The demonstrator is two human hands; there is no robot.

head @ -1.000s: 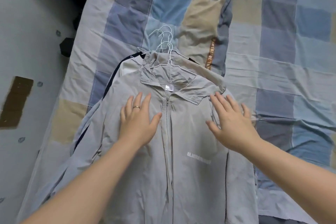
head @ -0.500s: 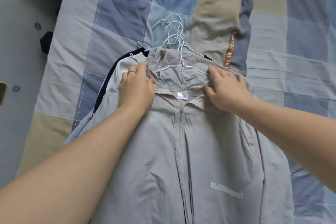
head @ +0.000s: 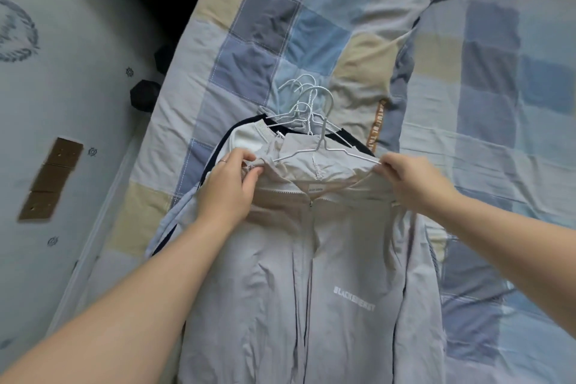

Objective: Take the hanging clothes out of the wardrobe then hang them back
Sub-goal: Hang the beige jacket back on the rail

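A light grey zip jacket (head: pixel 311 274) lies front-up on top of a stack of clothes on the bed. A white wire hanger (head: pixel 324 146) sits inside its neck, hook pointing away from me. My left hand (head: pixel 229 185) pinches the left side of the jacket's hood and collar. My right hand (head: pixel 411 184) pinches the right side of the collar at the hanger's end. Several more white hangers (head: pixel 299 97) and a white garment with a dark garment (head: pixel 246 137) under it show beneath the jacket.
The bed has a patchwork cover (head: pixel 498 103) of blue, grey and beige squares, and a matching pillow (head: pixel 327 25) lies beyond the hangers. A pale floor (head: pixel 62 103) with a brown patch (head: pixel 51 181) runs along the left. Dark objects (head: pixel 145 97) sit at the bed's edge.
Both hands moved from lying flat on the jacket's chest up to its collar and now pinch the fabric at each side. The hanger's wire shoulders now show above the collar.
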